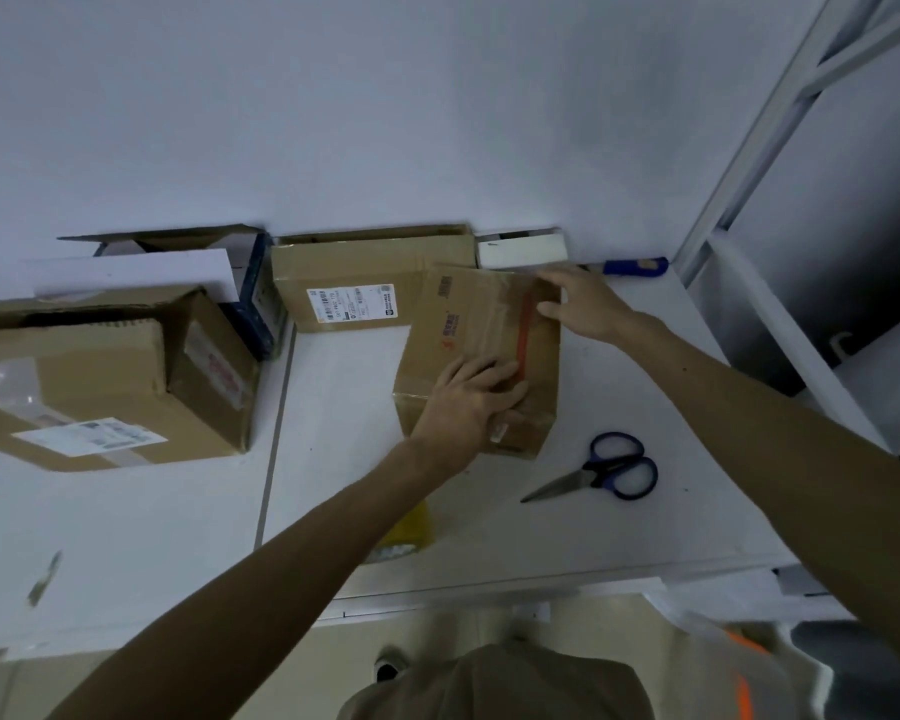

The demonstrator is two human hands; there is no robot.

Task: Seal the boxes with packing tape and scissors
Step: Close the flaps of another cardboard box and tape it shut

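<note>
Cardboard box (453, 324) with a red strip (525, 330) across its top is sitting near the middle of the white tabletop (333, 407), one far corner overlapping a labelled box (344, 283) standing against the wall. Both hands are lying apart and flat on it: the left hand (468, 402) is pressing straight fingers onto the near edge beside the strip, and the right hand (588, 304) is touching the far right corner with fingers spread. Blue-handled scissors (609, 467) are lying closed just right of the box. A larger box (89, 376) is resting well to the left.
</note>
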